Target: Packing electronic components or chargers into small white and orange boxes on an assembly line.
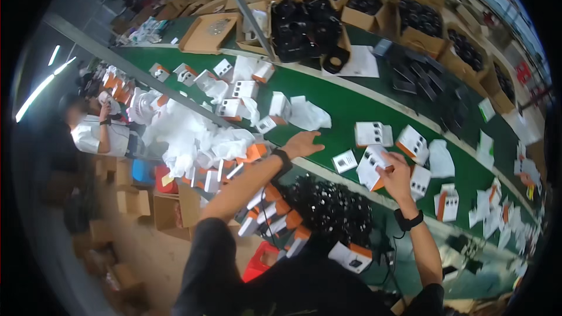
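- Right hand (398,175) has the white-and-orange box (370,164) pinched between thumb and fingers by its right side. It's tilted, right by the near edge of the green belt (345,102).
- Left hand (300,143) is empty as far as I can see, fingers loosely spread, off to the left of that box. Can't tell if it's touching the belt.
- Tip: pinch just hard enough to stop the box slipping, since thin card probably dents easily. I'd keep the thumb off any edge that might be a flap.
- A second hand under the lower corner would probably steady it better than squeezing harder.
- Watch your elbow room: the small carton (344,161) sits just left, and the standing box (420,180) is just right, so a wide swing could knock either.
- Don't let it drop, imo: the black parts (333,208) are heaped below the edge.
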Available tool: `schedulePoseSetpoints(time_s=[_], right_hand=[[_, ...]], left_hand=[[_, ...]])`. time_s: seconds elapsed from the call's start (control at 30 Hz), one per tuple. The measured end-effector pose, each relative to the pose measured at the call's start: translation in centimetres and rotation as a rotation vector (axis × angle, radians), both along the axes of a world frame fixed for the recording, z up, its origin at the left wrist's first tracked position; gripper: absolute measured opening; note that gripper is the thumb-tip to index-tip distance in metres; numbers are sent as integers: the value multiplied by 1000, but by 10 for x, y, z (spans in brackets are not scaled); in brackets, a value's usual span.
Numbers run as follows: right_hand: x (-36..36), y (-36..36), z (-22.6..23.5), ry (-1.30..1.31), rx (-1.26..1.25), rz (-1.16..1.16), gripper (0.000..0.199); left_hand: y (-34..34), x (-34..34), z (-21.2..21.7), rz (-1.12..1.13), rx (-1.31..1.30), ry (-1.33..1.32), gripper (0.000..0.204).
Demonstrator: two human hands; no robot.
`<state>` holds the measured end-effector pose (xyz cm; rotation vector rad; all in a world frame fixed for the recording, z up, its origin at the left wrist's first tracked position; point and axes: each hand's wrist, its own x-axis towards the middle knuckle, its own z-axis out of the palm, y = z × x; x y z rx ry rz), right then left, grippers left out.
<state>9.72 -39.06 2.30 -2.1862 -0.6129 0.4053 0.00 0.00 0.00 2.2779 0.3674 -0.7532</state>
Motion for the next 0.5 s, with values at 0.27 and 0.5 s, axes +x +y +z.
schedulePoseSetpoints(time_s=[0.27, 0.5], right_hand=[[78, 157, -75, -214, 117, 82, 53], [65, 204, -158, -672, -5, 326, 49]], left_hand=[[18, 44, -147, 137, 439, -273, 93], [0, 8, -157, -45, 446, -269, 23]])
